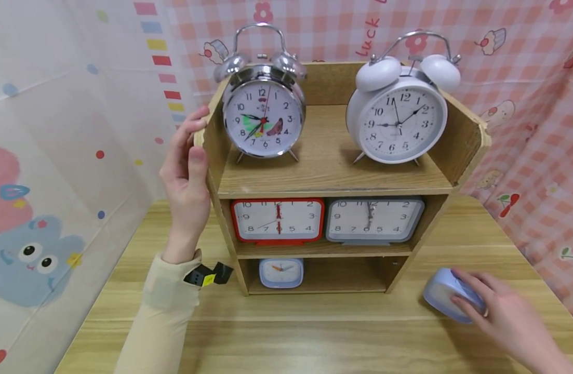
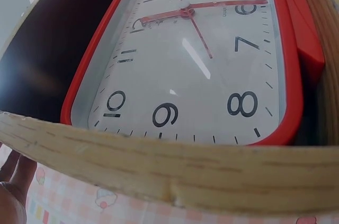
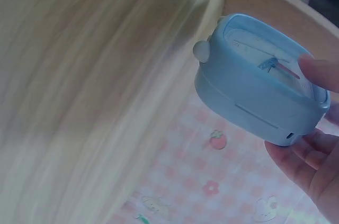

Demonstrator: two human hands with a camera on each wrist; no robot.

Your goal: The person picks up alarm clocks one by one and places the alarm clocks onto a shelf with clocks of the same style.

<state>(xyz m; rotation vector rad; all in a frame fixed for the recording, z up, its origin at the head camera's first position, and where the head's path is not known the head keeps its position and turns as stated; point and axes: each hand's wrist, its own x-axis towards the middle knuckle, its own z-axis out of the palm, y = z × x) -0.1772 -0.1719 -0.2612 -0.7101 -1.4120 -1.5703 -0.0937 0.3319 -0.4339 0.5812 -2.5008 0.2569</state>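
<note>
My right hand [image 1: 510, 311] grips a small light-blue alarm clock [image 1: 447, 296] by one end, to the right of the wooden shelf [image 1: 335, 179]. In the right wrist view the thumb lies on the front of this blue clock [image 3: 254, 81] and the fingers curl behind it. My left hand [image 1: 188, 182] rests against the shelf's left side panel, fingers fairly straight. Near it on the top board stands a silver twin-bell clock [image 1: 264, 119]. On the bottom level, at the left, sits a second small blue clock [image 1: 281, 273].
A white twin-bell clock [image 1: 398, 122] stands at the top right. The middle level holds a red-framed clock [image 1: 278, 221] and a grey-framed clock [image 1: 375, 221]. The shelf stands on a wooden table [image 1: 314, 332], with a checked pink cloth [image 1: 333, 31] hanging behind.
</note>
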